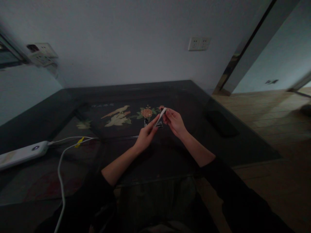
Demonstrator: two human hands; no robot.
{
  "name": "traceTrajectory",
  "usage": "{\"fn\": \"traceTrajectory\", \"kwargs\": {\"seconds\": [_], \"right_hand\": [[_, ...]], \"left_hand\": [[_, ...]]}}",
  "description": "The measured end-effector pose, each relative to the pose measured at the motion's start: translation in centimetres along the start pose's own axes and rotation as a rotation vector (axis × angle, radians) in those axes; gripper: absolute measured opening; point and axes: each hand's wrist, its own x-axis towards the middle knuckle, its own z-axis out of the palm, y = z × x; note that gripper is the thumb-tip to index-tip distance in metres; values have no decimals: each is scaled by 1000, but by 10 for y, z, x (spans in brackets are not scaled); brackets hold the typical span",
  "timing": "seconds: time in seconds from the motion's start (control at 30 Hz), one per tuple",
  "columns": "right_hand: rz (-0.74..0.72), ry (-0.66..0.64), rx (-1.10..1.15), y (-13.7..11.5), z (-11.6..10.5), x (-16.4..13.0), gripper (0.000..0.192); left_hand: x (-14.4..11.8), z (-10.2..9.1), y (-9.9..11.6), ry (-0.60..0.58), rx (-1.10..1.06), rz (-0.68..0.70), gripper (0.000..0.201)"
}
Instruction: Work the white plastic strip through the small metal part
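A slim white object [161,116] is held up at a slant over the dark table, its kind too small and dim to make out. Around its lower part my left hand [145,136] is closed, thumb and fingers on either side. At its upper end are the curled fingers of my right hand [174,122], pinched together; the fingertips are partly hidden. Just behind the hands lies a small shiny dark item [159,124] on the tabletop, partly covered by the left hand and the white object.
The dark glossy table [189,155] bears a bird-and-flower picture [118,119]. A black phone-like slab [221,123] lies at the right. On the left sits a white power bank-like device [26,154] with a white cable [60,174] running off the near edge. Wall sockets [199,43] are behind.
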Motion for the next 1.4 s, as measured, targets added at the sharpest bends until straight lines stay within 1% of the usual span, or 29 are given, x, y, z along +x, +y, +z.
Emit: {"fn": "traceTrajectory", "kwargs": {"seconds": [0.27, 0.6, 0.87, 0.97, 1.13, 1.3, 1.4], "right_hand": [[-6, 1, 44, 0, -1, 0, 45], [-3, -43, 40, 2, -3, 1, 50], [-12, -56, 27, 2, -2, 1, 50], [-16, -52, 14, 2, -2, 1, 50], [-5, -41, 6, 2, -3, 1, 52], [-5, 1, 34, 3, -2, 1, 48], [5, -1, 49, 3, -2, 1, 47]], "left_hand": [[-1, 2, 5, -12, -46, -40, 57], [4, -4, -5, 45, 18, -50, 57], [5, -5, -6, 54, 3, -86, 59], [4, -5, -6, 54, 18, -71, 58], [2, -2, -3, 39, 24, -2, 56], [-1, 2, -2, 9, 21, 38, 56], [-1, 3, -1, -8, 17, 57, 55]]}}
